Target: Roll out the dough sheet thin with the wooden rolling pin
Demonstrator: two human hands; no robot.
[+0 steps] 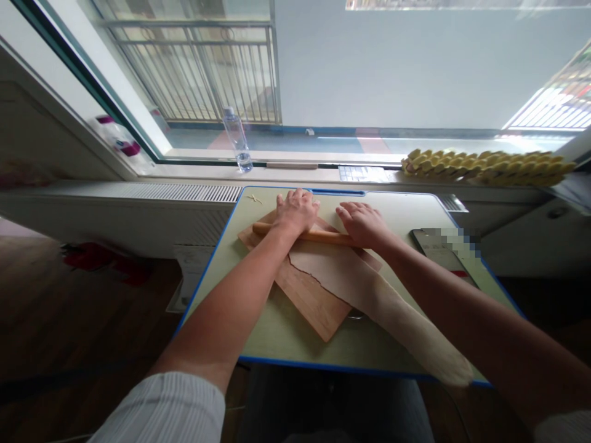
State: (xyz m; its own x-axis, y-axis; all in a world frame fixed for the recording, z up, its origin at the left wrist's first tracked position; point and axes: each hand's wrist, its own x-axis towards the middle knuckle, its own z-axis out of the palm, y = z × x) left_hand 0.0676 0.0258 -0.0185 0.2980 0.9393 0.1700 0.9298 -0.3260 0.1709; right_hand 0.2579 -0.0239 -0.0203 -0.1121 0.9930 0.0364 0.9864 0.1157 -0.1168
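A wooden rolling pin [323, 237] lies across a long sheet of dough [339, 266] on a wooden board [318, 307]. My left hand [298, 210] rests palm down over the pin left of its middle, fingers stretched forward past it. Over the pin's right end lies my right hand [364, 223], also palm down, its fingers extended forward and to the left. Neither hand's fingers wrap round the pin. The dough runs from under the pin toward me and hangs slightly over the table's near edge. My hands and forearms hide part of the pin and board.
The board sits turned at an angle on a small blue-edged table [286, 347]. A phone [443, 255] lies at the right, and thin dough-coloured strips [254, 199] at the far left. On the windowsill stand a clear bottle [238, 140] and yellow egg trays [484, 167].
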